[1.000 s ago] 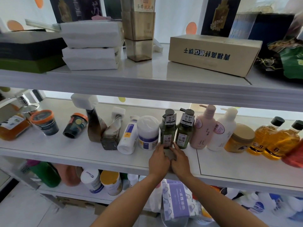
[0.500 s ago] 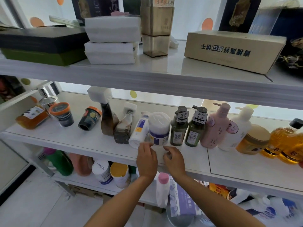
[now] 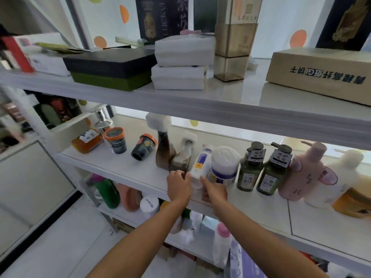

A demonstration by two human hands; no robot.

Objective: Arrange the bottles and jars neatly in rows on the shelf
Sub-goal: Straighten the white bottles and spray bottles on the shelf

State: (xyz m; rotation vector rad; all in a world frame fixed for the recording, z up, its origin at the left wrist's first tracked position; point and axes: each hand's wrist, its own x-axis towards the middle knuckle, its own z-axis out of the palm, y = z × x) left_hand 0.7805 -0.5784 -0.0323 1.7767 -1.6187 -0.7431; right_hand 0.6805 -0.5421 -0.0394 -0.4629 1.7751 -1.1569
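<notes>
On the middle shelf (image 3: 124, 167) a small white bottle with a blue label (image 3: 200, 161) leans to the left. My left hand (image 3: 178, 187) grips its base from the left, and my right hand (image 3: 213, 191) touches the base from the right with a straight index finger. To the right stand a white jar (image 3: 224, 163), two green pump bottles (image 3: 250, 169) (image 3: 272, 173), a pink bottle (image 3: 301, 173), a white pump bottle (image 3: 333, 177) and an amber jar (image 3: 353, 203). To the left are two brown pouches (image 3: 163, 151) (image 3: 180, 157).
Two orange-rimmed jars (image 3: 117, 140) (image 3: 143, 146) lie tipped at the shelf's left, beside an amber bottle (image 3: 86, 140) on its side. The upper shelf carries boxes (image 3: 321, 73) and white packs (image 3: 180, 63). More bottles (image 3: 108, 193) stand on the lower shelf.
Both hands moved left along the shelf, from the green bottles past the white jar to the small white bottle. The view swung left with them.
</notes>
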